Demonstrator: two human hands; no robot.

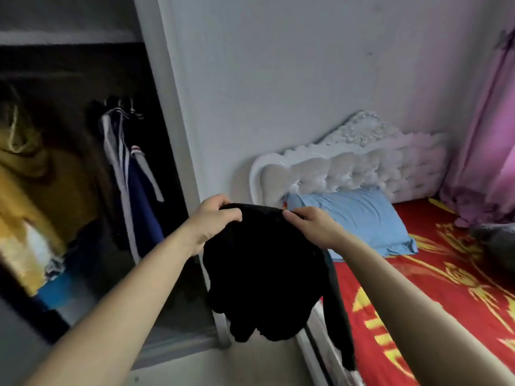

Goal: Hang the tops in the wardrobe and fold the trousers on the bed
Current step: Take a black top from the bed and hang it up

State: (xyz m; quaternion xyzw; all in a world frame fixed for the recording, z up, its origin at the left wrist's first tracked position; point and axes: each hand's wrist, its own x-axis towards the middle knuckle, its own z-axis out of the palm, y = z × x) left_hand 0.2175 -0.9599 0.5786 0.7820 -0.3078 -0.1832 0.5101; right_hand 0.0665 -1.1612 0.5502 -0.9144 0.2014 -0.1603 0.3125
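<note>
A black garment (262,271) hangs in front of me, bunched and drooping, with one long part trailing down at its right side. My left hand (214,218) grips its top left edge and my right hand (312,224) pinches its top right edge. I cannot tell whether it is a top or trousers. The open wardrobe (83,176) is at the left, with a blue and white striped top (131,185) and a yellow-brown garment (30,190) hanging inside. The bed (434,280) with its red and yellow cover lies at the right.
A light blue pillow (362,218) rests against the white tufted headboard (362,165). A grey item (498,240) lies at the bed's far right. Pink curtains (490,135) hang at the right edge. The white wardrobe frame (178,135) stands between wardrobe and bed.
</note>
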